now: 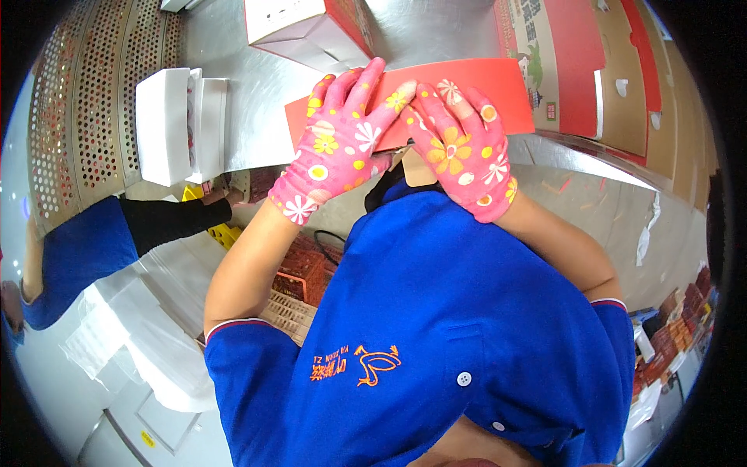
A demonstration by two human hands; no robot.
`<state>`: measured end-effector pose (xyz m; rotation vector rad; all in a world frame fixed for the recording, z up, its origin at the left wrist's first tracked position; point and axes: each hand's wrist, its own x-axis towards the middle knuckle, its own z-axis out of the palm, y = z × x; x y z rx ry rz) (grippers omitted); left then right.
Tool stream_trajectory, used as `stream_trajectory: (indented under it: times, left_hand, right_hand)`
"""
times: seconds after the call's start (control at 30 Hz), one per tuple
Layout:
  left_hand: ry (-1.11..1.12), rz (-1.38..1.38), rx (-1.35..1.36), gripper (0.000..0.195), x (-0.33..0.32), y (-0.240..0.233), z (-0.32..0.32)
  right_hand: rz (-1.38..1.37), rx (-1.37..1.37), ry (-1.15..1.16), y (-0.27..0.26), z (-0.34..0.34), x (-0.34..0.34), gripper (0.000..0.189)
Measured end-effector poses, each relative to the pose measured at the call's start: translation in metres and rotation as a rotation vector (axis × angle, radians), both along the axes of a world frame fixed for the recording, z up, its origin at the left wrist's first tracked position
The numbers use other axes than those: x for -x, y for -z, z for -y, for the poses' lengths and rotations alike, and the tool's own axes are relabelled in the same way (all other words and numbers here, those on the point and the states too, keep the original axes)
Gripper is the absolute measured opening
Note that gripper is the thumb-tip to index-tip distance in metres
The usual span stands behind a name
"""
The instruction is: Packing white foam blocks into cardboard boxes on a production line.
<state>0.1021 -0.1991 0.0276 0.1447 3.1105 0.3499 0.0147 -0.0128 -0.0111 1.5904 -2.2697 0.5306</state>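
A flat piece of red cardboard (490, 87) lies under both my hands at the front edge of a metal table. My left hand (341, 134), in a pink flowered glove, spreads its fingers over the top of the cardboard, with the thumb low at its near edge. My right hand (464, 146), in a matching glove, lies over the cardboard too, fingers bent onto its face. The two index fingers almost meet at the middle. Below the near edge, between the hands, shows a brown cardboard flap (420, 166).
Beyond my hands stands a red and white printed box (309, 29). White foam trays (181, 125) sit at left near a perforated metal panel (105, 99). Printed cardboard sheets (583, 76) are at right. Another person's blue-clothed body (87, 262) is at far left; plastic crates (300, 271) are below.
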Motion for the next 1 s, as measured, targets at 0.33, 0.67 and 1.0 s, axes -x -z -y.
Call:
stream_trajectory:
  times: [0.33, 0.67, 1.0]
  left_hand:
    - [0.044, -0.032, -0.071, 0.099, -0.003, 0.0, 0.004]
    - [0.067, -0.015, 0.021, 0.099, -0.002, 0.0, 0.001]
    - [0.105, -0.029, -0.042, 0.099, -0.002, -0.001, 0.005]
  right_hand:
    - [-0.031, 0.264, -0.31, 0.017, -0.01, 0.015, 0.02]
    - [0.194, 0.214, -0.084, 0.002, -0.008, -0.004, 0.013]
    - [0.171, 0.196, -0.185, 0.016, -0.019, 0.004, 0.026]
